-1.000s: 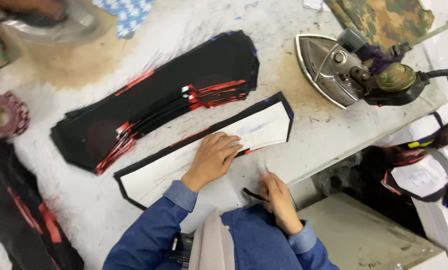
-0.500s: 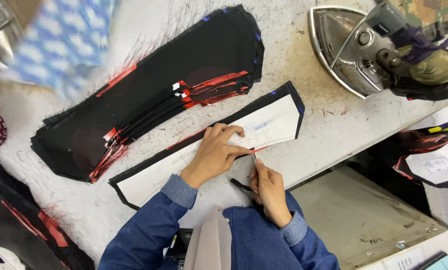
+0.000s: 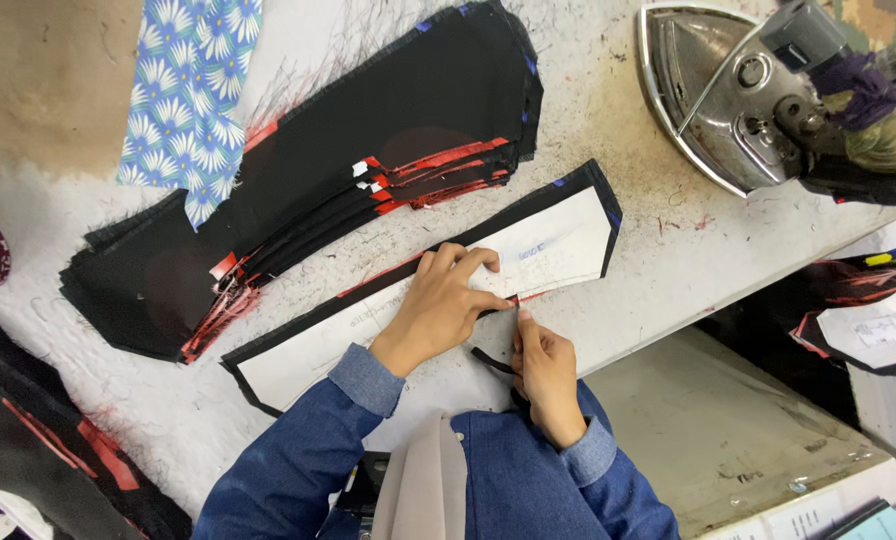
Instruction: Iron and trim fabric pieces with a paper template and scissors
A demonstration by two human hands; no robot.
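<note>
hands on a curved fabric piece at the counter's edge

fabric piece (image 3: 558, 245), long and curved, white on its face with a black border, lies flat on the worn white counter (image 3: 668, 270), near its front edge. the person's left hand (image 3: 446, 305) rests palm down on the middle of the piece, its fingers (image 3: 473, 262) spread open and pressing the white surface. the right hand (image 3: 543, 365) sits just beside it at the piece's lower edge, thumb and forefinger closed in a pinch on the thin red-and-black edge of the fabric. both arms wear blue sleeves.

just behind the piece lies a stack of black cut pieces (image 3: 368, 180) with red trim, fanned out and angled the same way. a strip of blue floral cloth (image 3: 193, 90) lies beyond the stack, towards the far left. a metal iron (image 3: 758, 100) lies on its side at the far right of the counter, soleplate facing left. more black and red fabric (image 3: 38, 440) hangs at the left edge.
</note>
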